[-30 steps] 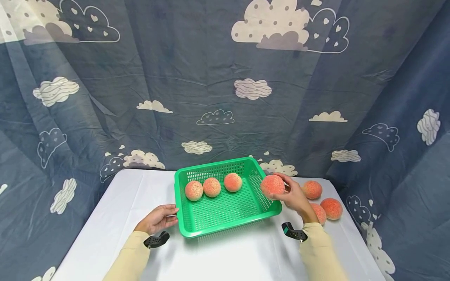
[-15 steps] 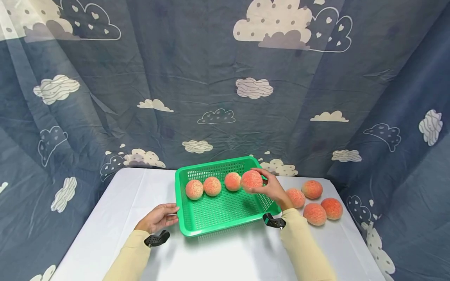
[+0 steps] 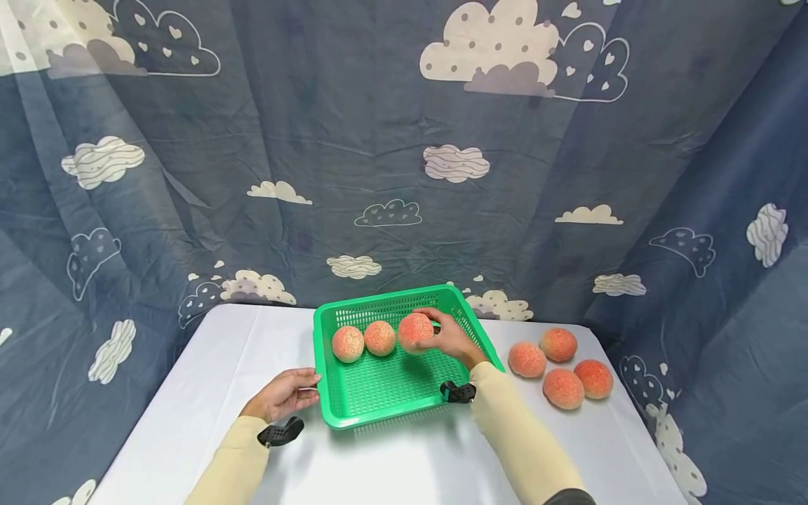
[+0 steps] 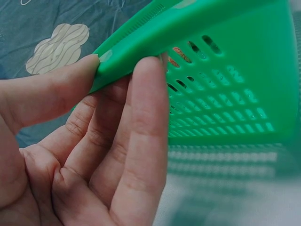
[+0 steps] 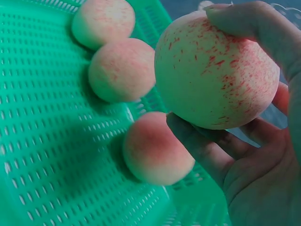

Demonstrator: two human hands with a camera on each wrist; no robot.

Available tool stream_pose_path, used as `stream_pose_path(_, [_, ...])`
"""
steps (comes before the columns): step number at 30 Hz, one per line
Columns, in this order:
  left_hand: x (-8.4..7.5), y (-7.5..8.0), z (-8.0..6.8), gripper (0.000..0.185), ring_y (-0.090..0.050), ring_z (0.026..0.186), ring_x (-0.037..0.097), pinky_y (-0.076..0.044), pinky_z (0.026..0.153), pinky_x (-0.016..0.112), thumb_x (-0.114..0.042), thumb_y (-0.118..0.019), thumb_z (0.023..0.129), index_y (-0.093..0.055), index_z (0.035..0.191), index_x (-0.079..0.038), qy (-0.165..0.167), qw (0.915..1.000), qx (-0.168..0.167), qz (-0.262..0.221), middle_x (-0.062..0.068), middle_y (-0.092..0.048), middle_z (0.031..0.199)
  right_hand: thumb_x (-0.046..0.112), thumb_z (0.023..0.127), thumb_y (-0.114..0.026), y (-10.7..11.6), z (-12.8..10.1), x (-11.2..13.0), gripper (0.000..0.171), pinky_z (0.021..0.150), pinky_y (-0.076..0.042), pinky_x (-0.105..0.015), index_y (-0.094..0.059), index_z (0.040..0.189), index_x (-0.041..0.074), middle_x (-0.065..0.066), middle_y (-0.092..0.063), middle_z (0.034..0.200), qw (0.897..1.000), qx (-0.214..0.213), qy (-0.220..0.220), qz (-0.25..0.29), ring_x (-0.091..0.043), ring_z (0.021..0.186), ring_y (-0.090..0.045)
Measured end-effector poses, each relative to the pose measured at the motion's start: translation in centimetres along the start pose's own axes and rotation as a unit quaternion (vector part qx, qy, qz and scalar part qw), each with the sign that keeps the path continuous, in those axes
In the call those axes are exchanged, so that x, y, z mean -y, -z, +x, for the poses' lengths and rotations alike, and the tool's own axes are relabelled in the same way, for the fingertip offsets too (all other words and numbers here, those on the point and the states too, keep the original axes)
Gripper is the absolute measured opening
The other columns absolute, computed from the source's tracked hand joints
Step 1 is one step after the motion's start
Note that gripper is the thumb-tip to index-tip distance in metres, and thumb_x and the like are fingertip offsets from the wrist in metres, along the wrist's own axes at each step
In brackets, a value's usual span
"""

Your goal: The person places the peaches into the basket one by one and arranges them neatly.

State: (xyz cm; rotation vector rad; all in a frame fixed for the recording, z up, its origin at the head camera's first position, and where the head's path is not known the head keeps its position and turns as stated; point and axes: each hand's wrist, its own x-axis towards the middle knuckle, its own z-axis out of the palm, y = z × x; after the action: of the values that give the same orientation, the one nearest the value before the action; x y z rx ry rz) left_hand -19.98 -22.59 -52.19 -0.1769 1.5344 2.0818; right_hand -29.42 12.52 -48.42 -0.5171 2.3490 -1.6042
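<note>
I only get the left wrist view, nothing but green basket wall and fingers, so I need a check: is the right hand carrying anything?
Observer: Yes, the right hand holds a peach above the green basket.
Operator: How many lie inside it?
Observer: The right wrist view shows three peaches on the basket floor, below the held one.
Operator: Any outside?
Observer: Four peaches lie on the table, to the right of the basket.
</note>
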Motion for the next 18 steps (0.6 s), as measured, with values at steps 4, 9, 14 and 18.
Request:
stream_pose_path(4, [0.2, 0.1, 0.0, 0.015, -0.068, 0.077, 0.011, -0.058, 0.077, 0.024, -0.007, -0.054, 0.098, -0.063, 0.110, -0.003, -0.003, 1.0000, 0.001, -0.003, 0.003, -0.070, 0.087, 0.000, 0.078, -0.077, -1.5, 0.7, 0.1, 0.066, 0.084, -0.054, -0.044, -0.048, 0.138, 0.006, -0.017, -0.051, 0.133, 1.000, 0.018, -0.006, 0.000, -0.035, 0.117, -0.052])
stream_pose_path(9, [0.2, 0.1, 0.1, 0.015, -0.068, 0.076, 0.011, -0.058, 0.077, 0.024, -0.007, -0.053, 0.099, -0.064, 0.109, -0.003, -0.002, 1.0000, 0.003, -0.005, 0.003, -0.070, 0.086, 0.001, 0.079, -0.076, -3.5, 1.1, 1.1, 0.065, 0.085, -0.055, -0.045, -0.049, 0.137, 0.006, -0.017, -0.049, 0.135, 0.999, 0.044, -0.010, -0.004, -0.037, 0.118, -0.051])
stream_pose_path(14, [0.1, 0.1, 0.0, 0.014, -0.068, 0.077, 0.010, -0.058, 0.079, 0.025, -0.007, -0.053, 0.098, -0.065, 0.105, -0.006, -0.003, 0.9998, 0.015, -0.009, 0.003, -0.071, 0.086, 0.002, 0.078, -0.076, -5.8, 2.2, 0.5, 0.065, 0.082, -0.055, -0.043, -0.050, 0.136, 0.010, -0.014, -0.049, 0.133, 0.998, 0.061, -0.014, -0.004, -0.034, 0.112, -0.055])
stream_pose_path(18, [0.1, 0.3, 0.1, 0.013, -0.069, 0.077, 0.011, -0.058, 0.081, 0.026, -0.007, -0.053, 0.098, -0.065, 0.104, -0.007, -0.004, 0.9998, 0.020, -0.009, 0.003, -0.070, 0.087, 0.002, 0.076, -0.077, -7.5, 2.6, 0.6, 0.066, 0.081, -0.055, -0.040, -0.050, 0.135, 0.010, -0.012, -0.049, 0.133, 0.997, 0.073, -0.013, -0.011, -0.029, 0.108, -0.055])
